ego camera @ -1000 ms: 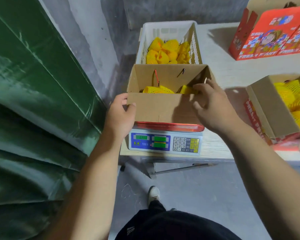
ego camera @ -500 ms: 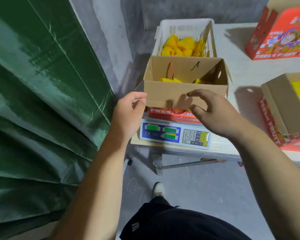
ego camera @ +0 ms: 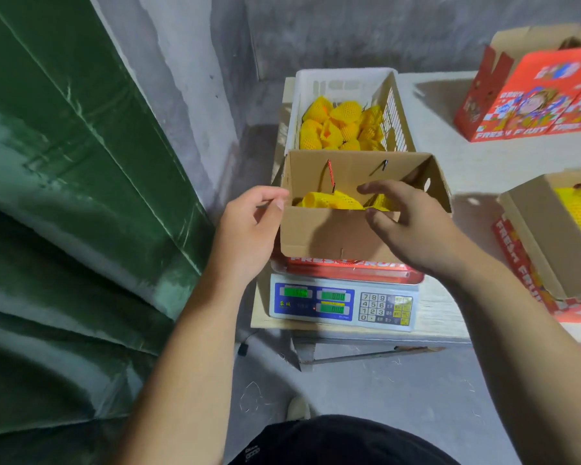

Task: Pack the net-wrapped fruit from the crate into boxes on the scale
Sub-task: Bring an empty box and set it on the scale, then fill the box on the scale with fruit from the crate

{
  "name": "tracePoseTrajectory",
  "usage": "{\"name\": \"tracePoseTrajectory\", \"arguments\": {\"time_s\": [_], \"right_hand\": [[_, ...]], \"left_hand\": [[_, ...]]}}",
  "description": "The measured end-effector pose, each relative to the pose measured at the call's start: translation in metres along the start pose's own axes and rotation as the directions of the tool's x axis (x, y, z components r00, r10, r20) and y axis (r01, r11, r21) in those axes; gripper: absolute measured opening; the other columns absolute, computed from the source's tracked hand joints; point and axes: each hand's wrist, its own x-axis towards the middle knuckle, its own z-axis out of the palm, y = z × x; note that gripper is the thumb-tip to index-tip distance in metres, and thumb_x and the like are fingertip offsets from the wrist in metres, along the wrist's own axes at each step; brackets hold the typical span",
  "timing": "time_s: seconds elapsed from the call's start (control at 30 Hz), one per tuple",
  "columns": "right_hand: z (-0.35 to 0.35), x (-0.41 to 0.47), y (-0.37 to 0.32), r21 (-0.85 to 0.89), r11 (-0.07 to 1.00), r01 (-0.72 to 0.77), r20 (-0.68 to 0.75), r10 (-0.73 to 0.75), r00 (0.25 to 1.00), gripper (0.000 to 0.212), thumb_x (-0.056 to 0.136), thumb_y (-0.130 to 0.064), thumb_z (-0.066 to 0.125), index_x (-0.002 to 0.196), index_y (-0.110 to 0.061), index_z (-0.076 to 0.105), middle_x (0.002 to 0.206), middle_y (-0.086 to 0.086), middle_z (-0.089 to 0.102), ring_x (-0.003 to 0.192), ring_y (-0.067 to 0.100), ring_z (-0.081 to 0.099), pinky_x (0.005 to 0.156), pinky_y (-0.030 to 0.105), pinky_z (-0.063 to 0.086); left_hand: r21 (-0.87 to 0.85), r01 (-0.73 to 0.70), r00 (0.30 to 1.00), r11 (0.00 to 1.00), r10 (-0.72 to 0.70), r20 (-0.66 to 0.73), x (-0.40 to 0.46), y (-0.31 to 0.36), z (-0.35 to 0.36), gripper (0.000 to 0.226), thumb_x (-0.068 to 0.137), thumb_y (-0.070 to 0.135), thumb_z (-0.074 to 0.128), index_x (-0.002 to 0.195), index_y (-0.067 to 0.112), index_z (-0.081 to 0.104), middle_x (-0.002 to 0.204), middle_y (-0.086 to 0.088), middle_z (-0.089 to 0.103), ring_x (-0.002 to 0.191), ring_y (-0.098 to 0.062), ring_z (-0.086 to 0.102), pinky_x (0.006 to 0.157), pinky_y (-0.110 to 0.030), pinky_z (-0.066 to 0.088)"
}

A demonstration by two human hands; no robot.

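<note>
An open cardboard box (ego camera: 319,234) stands on the red pan of a digital scale (ego camera: 342,303). A few yellow net-wrapped fruits (ego camera: 331,200) lie in its bottom. Right behind it, a white plastic crate (ego camera: 344,82) holds several more netted fruits (ego camera: 337,124). My left hand (ego camera: 249,229) pinches the box's front left corner between thumb and fingers. Over the front rim hovers my right hand (ego camera: 413,223), its fingers loosely spread above the fruit and holding nothing.
A second open box (ego camera: 547,239) with netted fruit sits at the right table edge. Red printed fruit boxes (ego camera: 534,95) stand at the back right on the white table (ego camera: 450,152). A green tarp (ego camera: 64,162) fills the left side.
My right hand has risen from in front of the box to over its front rim. My left hand has stayed at the box's left corner.
</note>
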Motion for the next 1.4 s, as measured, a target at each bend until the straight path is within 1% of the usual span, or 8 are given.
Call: {"name": "tracePoseTrajectory", "arguments": {"time_s": [0.4, 0.57, 0.87, 0.97, 1.1, 1.2, 1.3, 1.4], "right_hand": [[-0.018, 0.091, 0.021, 0.02, 1.0, -0.014, -0.06, 0.015, 0.998, 0.034, 0.101, -0.022, 0.059, 0.134, -0.027, 0.064, 0.136, -0.006, 0.064, 0.114, 0.013, 0.062, 0.091, 0.024, 0.042], [-0.047, 0.16, 0.058, -0.013, 1.0, 0.001, -0.004, -0.001, 1.0, 0.035, 0.101, -0.019, 0.059, 0.135, -0.021, 0.063, 0.136, 0.0, 0.066, 0.126, 0.02, 0.059, 0.106, 0.038, 0.047], [-0.025, 0.321, 0.171, -0.352, 0.936, 0.011, 0.446, 0.157, 0.881, 0.053, 0.1, -0.027, 0.06, 0.15, -0.021, 0.047, 0.143, 0.012, 0.059, 0.128, 0.034, 0.057, 0.101, 0.041, 0.05], [0.016, 0.347, 0.203, -0.448, 0.886, 0.119, 0.633, 0.221, 0.742, 0.074, 0.095, -0.031, 0.07, 0.157, -0.03, 0.031, 0.134, 0.008, 0.059, 0.114, 0.032, 0.061, 0.09, 0.043, 0.056], [0.061, 0.359, 0.236, -0.509, 0.803, 0.31, 0.776, 0.272, 0.569, 0.102, 0.083, -0.022, 0.086, 0.16, -0.034, 0.02, 0.154, 0.009, 0.034, 0.136, 0.042, 0.045, 0.097, 0.053, 0.054], [0.084, 0.365, 0.244, -0.571, 0.721, 0.392, 0.768, 0.301, 0.565, 0.103, 0.078, -0.023, 0.089, 0.158, -0.03, 0.024, 0.16, 0.011, 0.024, 0.15, 0.042, 0.019, 0.113, 0.061, 0.038], [0.083, 0.369, 0.243, -0.517, 0.749, 0.414, 0.786, 0.225, 0.575, 0.11, 0.072, -0.027, 0.093, 0.158, -0.03, 0.025, 0.157, 0.007, 0.032, 0.147, 0.036, 0.026, 0.115, 0.057, 0.037], [0.074, 0.372, 0.249, -0.436, 0.861, 0.263, 0.746, 0.182, 0.641, 0.091, 0.07, -0.035, 0.093, 0.145, -0.021, 0.042, 0.143, 0.007, 0.05, 0.131, 0.032, 0.05, 0.099, 0.044, 0.051]], "left_hand": [[0.151, -0.096, 0.975, 0.984, 0.062, 0.215, 0.122, 0.024, 0.034, 0.022, 0.106, 0.031, 0.056, 0.12, 0.039, 0.072, 0.109, 0.031, 0.068, 0.103, 0.023, 0.056, 0.073, 0.006, 0.041], [0.214, -0.117, 0.951, 0.97, 0.047, 0.306, 0.187, 0.032, 0.072, 0.025, 0.107, 0.025, 0.056, 0.126, 0.028, 0.072, 0.12, 0.018, 0.069, 0.11, 0.004, 0.064, 0.09, -0.014, 0.049], [0.473, -0.122, 0.853, 0.873, -0.151, 0.499, 0.298, -0.014, 0.154, 0.029, 0.107, 0.025, 0.054, 0.132, 0.026, 0.069, 0.13, 0.009, 0.069, 0.115, -0.007, 0.064, 0.089, -0.018, 0.051], [0.549, -0.138, 0.794, 0.824, -0.24, 0.559, 0.323, -0.041, 0.183, 0.031, 0.107, 0.024, 0.053, 0.135, 0.022, 0.066, 0.132, 0.005, 0.069, 0.117, -0.012, 0.064, 0.077, -0.008, 0.042], [0.663, -0.272, 0.742, 0.698, -0.286, 0.606, 0.355, -0.076, 0.217, 0.033, 0.108, 0.025, 0.051, 0.139, 0.021, 0.063, 0.139, -0.003, 0.065, 0.127, -0.024, 0.061, 0.101, -0.036, 0.052], [0.739, -0.384, 0.586, 0.553, -0.473, 0.658, 0.375, -0.1, 0.241, 0.044, 0.106, 0.032, 0.056, 0.149, 0.022, 0.053, 0.146, -0.008, 0.059, 0.13, -0.031, 0.058, 0.103, -0.045, 0.051], [0.731, -0.305, 0.417, 0.61, -0.605, 0.679, 0.373, -0.12, 0.267, 0.062, 0.095, 0.029, 0.074, 0.149, 0.015, 0.049, 0.142, -0.014, 0.06, 0.124, -0.032, 0.06, 0.102, -0.045, 0.051], [0.709, -0.232, 0.397, 0.666, -0.601, 0.694, 0.358, -0.141, 0.283, 0.09, 0.085, 0.037, 0.085, 0.159, 0.02, 0.035, 0.146, -0.006, 0.059, 0.13, -0.028, 0.059, 0.108, -0.044, 0.049]]}}
